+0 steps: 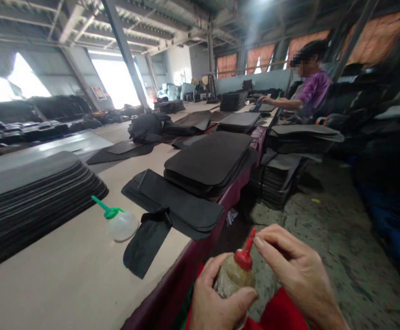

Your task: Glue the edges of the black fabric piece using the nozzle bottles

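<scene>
My left hand (pixel 220 293) is wrapped round a stained, yellowish squeeze bottle (pixel 233 274) with a red nozzle (pixel 244 257) pointing up and slightly right. The fingers of my right hand (pixel 294 263) are closed together at the nozzle's tip, pinching it. Both hands are in front of the table's edge. On the table to the left, a second squeeze bottle (pixel 121 225), whitish with a green nozzle, lies tilted. Beside it are a small dark fabric piece (pixel 148 245) and a stack of long dark pieces (pixel 175 201).
Stacks of dark rounded panels stand on the table at left (pixel 38 197) and centre (pixel 210 158). More dark bundles (pixel 277 176) are piled beside the table, above the concrete floor (pixel 351 256). A co-worker in a purple top (pixel 319 91) works farther along the table.
</scene>
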`<state>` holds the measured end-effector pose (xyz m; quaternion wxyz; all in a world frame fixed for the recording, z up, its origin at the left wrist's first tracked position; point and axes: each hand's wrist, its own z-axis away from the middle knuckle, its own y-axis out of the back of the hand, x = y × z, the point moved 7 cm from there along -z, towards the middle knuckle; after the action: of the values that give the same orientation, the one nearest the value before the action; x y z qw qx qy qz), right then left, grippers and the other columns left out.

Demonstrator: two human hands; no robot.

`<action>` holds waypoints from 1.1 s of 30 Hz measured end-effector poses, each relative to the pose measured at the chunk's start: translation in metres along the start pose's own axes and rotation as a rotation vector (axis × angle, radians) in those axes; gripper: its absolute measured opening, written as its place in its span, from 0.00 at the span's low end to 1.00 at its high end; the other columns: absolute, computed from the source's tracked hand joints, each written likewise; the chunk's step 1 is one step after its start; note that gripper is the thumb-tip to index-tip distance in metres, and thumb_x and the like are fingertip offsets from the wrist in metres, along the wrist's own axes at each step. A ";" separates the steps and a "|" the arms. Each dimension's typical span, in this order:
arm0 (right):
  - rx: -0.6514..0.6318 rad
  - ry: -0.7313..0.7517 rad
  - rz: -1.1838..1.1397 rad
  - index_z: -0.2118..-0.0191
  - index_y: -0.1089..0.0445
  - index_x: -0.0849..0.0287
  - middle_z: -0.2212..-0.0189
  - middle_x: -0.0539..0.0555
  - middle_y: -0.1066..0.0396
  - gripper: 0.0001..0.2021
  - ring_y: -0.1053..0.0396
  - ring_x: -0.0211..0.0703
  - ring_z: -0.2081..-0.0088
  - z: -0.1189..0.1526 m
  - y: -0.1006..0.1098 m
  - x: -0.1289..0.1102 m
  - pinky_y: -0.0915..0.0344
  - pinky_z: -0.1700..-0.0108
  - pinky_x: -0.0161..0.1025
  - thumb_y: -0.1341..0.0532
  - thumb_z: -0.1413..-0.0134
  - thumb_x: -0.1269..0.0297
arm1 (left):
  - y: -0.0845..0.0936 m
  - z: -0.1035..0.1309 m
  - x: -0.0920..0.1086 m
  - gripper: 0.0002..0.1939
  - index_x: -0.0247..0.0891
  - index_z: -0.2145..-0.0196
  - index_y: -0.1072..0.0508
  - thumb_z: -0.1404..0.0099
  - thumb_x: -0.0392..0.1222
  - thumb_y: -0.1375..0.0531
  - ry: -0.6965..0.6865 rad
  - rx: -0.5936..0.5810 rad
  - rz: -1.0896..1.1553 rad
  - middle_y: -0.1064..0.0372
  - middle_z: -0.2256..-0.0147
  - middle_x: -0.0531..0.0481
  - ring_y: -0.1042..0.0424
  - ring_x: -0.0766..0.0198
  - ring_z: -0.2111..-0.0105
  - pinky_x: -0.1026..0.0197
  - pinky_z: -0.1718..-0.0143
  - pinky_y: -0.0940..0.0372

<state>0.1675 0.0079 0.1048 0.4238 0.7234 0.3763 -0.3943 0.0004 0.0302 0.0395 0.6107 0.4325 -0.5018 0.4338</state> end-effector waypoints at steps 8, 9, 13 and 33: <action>0.100 0.109 0.149 0.77 0.35 0.61 0.76 0.48 0.37 0.15 0.39 0.30 0.75 0.000 -0.001 -0.013 0.42 0.73 0.28 0.44 0.38 0.69 | 0.008 0.001 0.004 0.29 0.41 0.52 0.22 0.55 0.39 0.30 -0.159 0.127 -0.230 0.29 0.64 0.51 0.27 0.58 0.65 0.59 0.60 0.30; 0.131 0.143 0.168 0.78 0.36 0.61 0.77 0.48 0.38 0.14 0.40 0.30 0.76 0.000 -0.001 -0.017 0.43 0.74 0.28 0.44 0.39 0.70 | 0.007 0.001 0.003 0.29 0.41 0.52 0.23 0.55 0.39 0.29 -0.163 0.130 -0.225 0.29 0.64 0.52 0.27 0.58 0.65 0.59 0.60 0.30; 0.251 0.302 0.283 0.78 0.39 0.62 0.76 0.49 0.40 0.14 0.41 0.29 0.75 0.002 -0.003 -0.032 0.42 0.72 0.29 0.44 0.41 0.75 | 0.006 0.001 0.004 0.28 0.42 0.55 0.22 0.57 0.36 0.30 -0.140 0.132 -0.204 0.29 0.65 0.52 0.27 0.58 0.65 0.60 0.62 0.31; 0.428 0.598 0.648 0.70 0.38 0.61 0.71 0.53 0.37 0.08 0.37 0.38 0.66 0.012 0.001 -0.036 0.37 0.59 0.37 0.42 0.45 0.80 | -0.008 -0.001 0.009 0.19 0.42 0.63 0.20 0.56 0.40 0.35 0.068 -0.105 -0.077 0.27 0.68 0.50 0.30 0.57 0.67 0.61 0.67 0.32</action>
<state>0.1509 -0.0112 0.1328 0.2397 0.9558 0.1475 -0.0855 0.0091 0.0302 0.0473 0.6654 0.4038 -0.4861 0.3975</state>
